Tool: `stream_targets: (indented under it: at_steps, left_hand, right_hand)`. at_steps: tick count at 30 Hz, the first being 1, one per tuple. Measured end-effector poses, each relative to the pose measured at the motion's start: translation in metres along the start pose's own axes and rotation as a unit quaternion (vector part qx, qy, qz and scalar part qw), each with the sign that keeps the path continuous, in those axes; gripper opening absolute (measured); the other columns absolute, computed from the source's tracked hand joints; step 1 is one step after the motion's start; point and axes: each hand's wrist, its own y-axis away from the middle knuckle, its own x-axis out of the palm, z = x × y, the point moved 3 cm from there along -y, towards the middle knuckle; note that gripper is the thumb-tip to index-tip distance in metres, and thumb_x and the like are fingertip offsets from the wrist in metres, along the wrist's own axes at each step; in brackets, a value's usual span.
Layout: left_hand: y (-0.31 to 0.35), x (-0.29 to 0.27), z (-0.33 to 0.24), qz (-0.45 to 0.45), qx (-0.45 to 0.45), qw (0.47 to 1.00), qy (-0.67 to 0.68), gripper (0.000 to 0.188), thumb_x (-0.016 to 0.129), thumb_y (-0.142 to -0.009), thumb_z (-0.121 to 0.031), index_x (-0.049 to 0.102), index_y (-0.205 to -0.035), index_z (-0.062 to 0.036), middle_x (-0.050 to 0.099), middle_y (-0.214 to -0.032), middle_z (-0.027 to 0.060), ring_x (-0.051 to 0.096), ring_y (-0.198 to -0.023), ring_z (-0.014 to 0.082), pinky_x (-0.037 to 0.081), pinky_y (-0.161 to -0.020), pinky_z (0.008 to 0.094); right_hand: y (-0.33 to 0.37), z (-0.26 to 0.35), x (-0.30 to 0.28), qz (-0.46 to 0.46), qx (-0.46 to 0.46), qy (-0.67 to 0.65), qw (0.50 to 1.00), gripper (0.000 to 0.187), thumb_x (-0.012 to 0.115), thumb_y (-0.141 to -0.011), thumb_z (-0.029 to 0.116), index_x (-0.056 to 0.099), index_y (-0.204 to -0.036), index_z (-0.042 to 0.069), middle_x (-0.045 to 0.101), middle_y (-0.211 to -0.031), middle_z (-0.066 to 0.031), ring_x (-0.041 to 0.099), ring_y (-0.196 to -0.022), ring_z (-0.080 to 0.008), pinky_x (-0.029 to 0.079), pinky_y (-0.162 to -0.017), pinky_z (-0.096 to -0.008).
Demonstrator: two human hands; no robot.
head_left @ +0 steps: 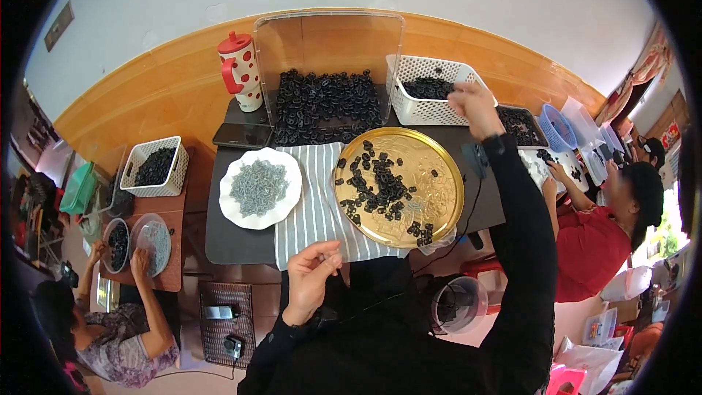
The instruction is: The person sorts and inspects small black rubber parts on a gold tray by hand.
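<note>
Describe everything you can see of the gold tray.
The tray is round, shiny gold and metal-looking, with a raised rim and embossed floor. It lies flat on the dark table, partly over a striped cloth. Small black pieces crowd its left and middle, with a little patch of grey bits beside them.

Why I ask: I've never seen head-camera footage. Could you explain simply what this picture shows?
There is no machine: these are a person's bare hands, seen from a fisheye camera on the head, looking down, so straight edges bend near the rim. On the dark table are a striped cloth, a white dish of small grey pieces, and a gold tray with scattered black pieces. Behind stand a clear bin and a white basket, both holding black pieces. The left hand is raised near the cloth's front edge; the right hand is at the basket's right end. Whether either holds something is too small to tell.
</note>
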Motion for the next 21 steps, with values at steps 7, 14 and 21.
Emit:
stream_targets:
  at_steps: [7, 14, 21]
  left_hand:
    - [0.000, -0.003, 0.007, -0.023, -0.041, 0.998, -0.040, 0.020, 0.065, -0.084, -0.001, 0.066, -0.103, 0.0033, 0.065, -0.083, 0.0056, 0.058, -0.068, 0.0098, 0.044, -0.059, 0.0204]
    - [-0.003, 0.001, 0.014, -0.003, -0.064, 0.996, -0.061, 0.019, 0.065, -0.083, 0.000, 0.066, -0.102, 0.0032, 0.066, -0.085, 0.0057, 0.058, -0.068, 0.0091, 0.044, -0.058, 0.0195]
    - [-0.004, 0.007, 0.015, -0.010, -0.071, 0.994, -0.087, 0.018, 0.065, -0.085, -0.001, 0.066, -0.103, 0.0024, 0.064, -0.082, 0.0035, 0.056, -0.068, 0.0071, 0.043, -0.059, 0.0188]
  right_hand:
    - [0.121, -0.055, 0.048, 0.317, -0.198, 0.416, 0.829, 0.018, 0.064, -0.074, 0.006, 0.065, -0.092, 0.002, 0.061, -0.077, -0.0165, 0.061, -0.069, -0.0285, 0.049, -0.064, -0.0379]
    - [0.132, -0.058, 0.056, 0.339, -0.211, 0.432, 0.809, 0.018, 0.065, -0.074, 0.008, 0.064, -0.092, 0.005, 0.058, -0.082, -0.0175, 0.059, -0.079, -0.0364, 0.047, -0.071, -0.0435]
    - [0.133, -0.073, 0.071, 0.379, -0.221, 0.396, 0.807, 0.013, 0.065, -0.073, 0.007, 0.062, -0.084, 0.003, 0.058, -0.083, -0.0165, 0.059, -0.076, -0.0349, 0.047, -0.070, -0.0426]
